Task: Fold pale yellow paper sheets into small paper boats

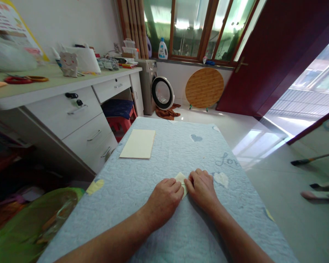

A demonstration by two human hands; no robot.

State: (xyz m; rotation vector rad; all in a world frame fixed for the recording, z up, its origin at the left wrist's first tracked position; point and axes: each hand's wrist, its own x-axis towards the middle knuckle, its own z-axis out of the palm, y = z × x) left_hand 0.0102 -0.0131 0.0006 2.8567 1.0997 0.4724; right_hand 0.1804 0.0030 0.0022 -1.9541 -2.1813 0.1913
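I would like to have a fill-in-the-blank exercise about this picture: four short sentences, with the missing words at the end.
1. The folded paper at the left hand and the right hand looks ____, not larger, than the cream-coloured pad.
2. This pad lies nearer to the table's ____ side than to its right.
3. The cloth beneath is light ____ in colour.
4. The washing machine door stands ____, not shut.

Missing words: smaller; left; blue; open.
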